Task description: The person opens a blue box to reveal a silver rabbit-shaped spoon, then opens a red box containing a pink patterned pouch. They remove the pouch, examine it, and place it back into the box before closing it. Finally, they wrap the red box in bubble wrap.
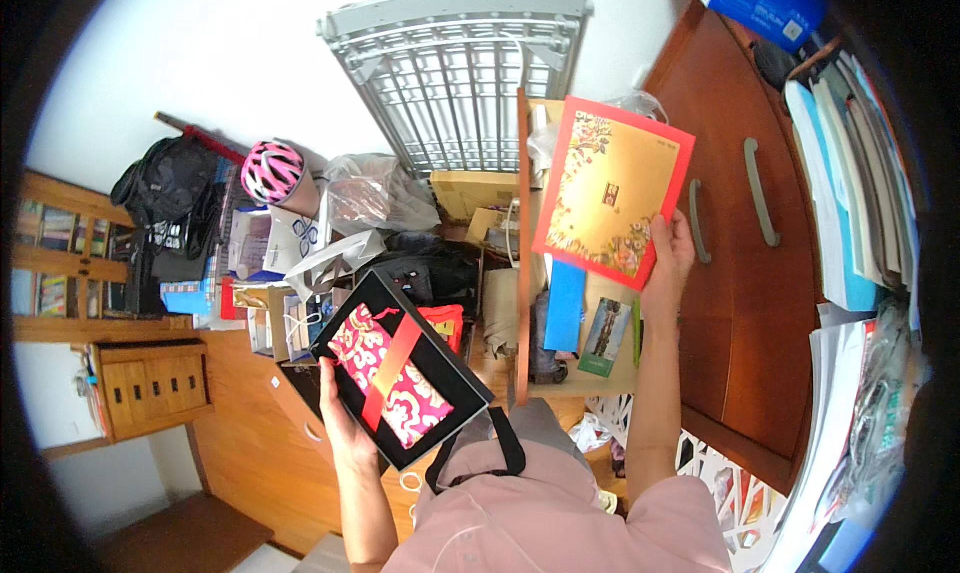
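My left hand (346, 429) grips the lower left edge of an open black box (448, 378). Inside it lies a pink and gold brocade pouch (411, 404), crossed by a red ribbon (395, 368). My right hand (670, 254) holds a gold card with a red border (613, 190) by its lower right side, above an open drawer (523, 303). Within the drawer, below the card, are a blue flat box (564, 310) and a green booklet with a picture (606, 336). The card hides part of the drawer.
Left of the drawer stand paper bags (341, 261), a clear plastic bag (375, 198) and a pink cycling helmet (273, 172). A folded metal rack (465, 70) leans on the wall. Wooden cabinet doors (727, 273) and stacked papers (840, 198) are at the right.
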Demonstrator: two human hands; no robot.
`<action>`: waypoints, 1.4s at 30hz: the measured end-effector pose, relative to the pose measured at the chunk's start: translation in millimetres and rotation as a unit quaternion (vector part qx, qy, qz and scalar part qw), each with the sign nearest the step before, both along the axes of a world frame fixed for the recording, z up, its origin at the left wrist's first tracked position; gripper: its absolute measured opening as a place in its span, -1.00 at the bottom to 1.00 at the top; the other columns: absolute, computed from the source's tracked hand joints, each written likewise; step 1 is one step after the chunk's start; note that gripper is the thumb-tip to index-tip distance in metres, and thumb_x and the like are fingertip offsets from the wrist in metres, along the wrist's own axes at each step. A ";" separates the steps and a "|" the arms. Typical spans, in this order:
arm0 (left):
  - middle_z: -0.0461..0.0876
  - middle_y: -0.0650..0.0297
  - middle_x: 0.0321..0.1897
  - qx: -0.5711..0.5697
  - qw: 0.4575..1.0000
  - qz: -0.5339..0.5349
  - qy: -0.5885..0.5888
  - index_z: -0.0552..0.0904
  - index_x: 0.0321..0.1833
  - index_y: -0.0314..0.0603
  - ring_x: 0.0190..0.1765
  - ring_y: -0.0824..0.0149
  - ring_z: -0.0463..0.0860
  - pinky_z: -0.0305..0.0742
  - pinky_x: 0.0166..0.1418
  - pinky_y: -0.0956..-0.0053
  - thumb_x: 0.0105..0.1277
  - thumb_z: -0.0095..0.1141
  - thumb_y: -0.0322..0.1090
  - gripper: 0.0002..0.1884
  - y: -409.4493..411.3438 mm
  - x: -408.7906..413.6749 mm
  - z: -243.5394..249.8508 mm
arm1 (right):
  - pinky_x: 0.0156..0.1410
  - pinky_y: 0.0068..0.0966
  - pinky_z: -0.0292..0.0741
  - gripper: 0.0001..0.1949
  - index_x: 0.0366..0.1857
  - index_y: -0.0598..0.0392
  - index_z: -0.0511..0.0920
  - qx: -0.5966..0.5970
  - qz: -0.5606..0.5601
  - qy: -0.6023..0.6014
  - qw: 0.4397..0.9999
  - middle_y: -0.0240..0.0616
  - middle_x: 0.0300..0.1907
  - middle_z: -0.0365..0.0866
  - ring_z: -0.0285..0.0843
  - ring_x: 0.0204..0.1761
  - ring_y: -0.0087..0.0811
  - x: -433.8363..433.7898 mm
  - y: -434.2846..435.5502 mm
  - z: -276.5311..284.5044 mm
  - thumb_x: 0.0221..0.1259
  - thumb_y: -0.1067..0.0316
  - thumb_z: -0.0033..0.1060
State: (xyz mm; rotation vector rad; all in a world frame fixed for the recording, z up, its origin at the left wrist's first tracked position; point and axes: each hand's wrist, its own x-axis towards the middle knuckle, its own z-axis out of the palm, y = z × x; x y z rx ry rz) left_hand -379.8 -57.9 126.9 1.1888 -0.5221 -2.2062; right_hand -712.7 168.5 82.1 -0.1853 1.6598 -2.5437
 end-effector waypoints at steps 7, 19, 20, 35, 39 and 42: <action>0.68 0.16 0.12 0.007 0.996 0.044 0.081 0.58 0.22 -0.14 0.14 0.15 0.67 0.53 0.29 0.09 0.40 0.14 0.13 -0.46 -8.2 59.5 39.6 | 0.00 -0.58 0.63 -0.71 0.09 0.20 0.48 -0.102 0.173 -0.053 0.978 -0.32 -0.06 0.66 0.65 -0.11 -0.59 131.9 -55.6 113.1 0.43 0.29 0.20; 0.63 0.12 0.21 -0.044 0.980 0.139 0.136 0.54 0.27 -0.16 0.23 0.16 0.63 0.50 0.36 0.10 0.50 0.02 0.05 -0.51 -13.2 154.1 53.4 | 0.18 -0.53 0.53 -0.66 0.15 0.21 0.47 -0.116 0.367 -0.009 0.923 -0.27 0.04 0.65 0.60 0.05 -0.55 251.8 -100.4 159.8 0.38 0.35 0.27; 0.64 0.12 0.19 -0.054 0.977 0.131 0.157 0.55 0.26 -0.17 0.22 0.18 0.64 0.51 0.35 0.13 0.50 0.03 0.04 -0.52 -14.4 160.4 52.5 | 0.19 -0.53 0.53 -0.65 0.15 0.21 0.47 -0.118 0.386 -0.011 0.915 -0.27 0.05 0.65 0.60 0.06 -0.54 257.5 -103.6 159.5 0.39 0.35 0.26; 0.67 0.11 0.15 -0.051 0.967 0.201 0.148 0.53 0.27 -0.18 0.15 0.15 0.69 0.59 0.27 0.08 0.50 0.05 -0.02 -0.55 -15.5 211.7 40.7 | 0.19 -0.51 0.57 -0.63 0.20 0.24 0.46 -0.101 0.461 -0.027 0.881 -0.26 0.09 0.64 0.62 0.08 -0.53 292.8 -129.7 150.8 0.46 0.26 0.16; 0.67 0.15 0.15 -0.039 0.963 0.212 0.160 0.57 0.23 -0.17 0.18 0.21 0.66 0.54 0.32 0.15 0.49 0.06 0.00 -0.55 -13.4 219.5 39.1 | 0.31 -0.37 0.53 -0.52 0.31 0.25 0.37 -0.247 0.516 -0.119 0.812 -0.12 0.19 0.59 0.58 0.24 -0.38 288.6 -146.8 151.8 0.54 0.09 -0.01; 0.68 0.17 0.12 -0.049 0.960 0.227 0.157 0.59 0.21 -0.14 0.16 0.21 0.66 0.52 0.33 0.14 0.47 0.10 0.01 -0.56 -11.0 223.1 41.8 | -0.23 -0.51 0.32 -0.51 0.30 0.22 0.34 -0.395 0.640 -0.275 0.599 -0.31 -0.39 0.34 0.28 -0.41 -0.46 280.3 -175.6 145.3 0.58 0.03 -0.24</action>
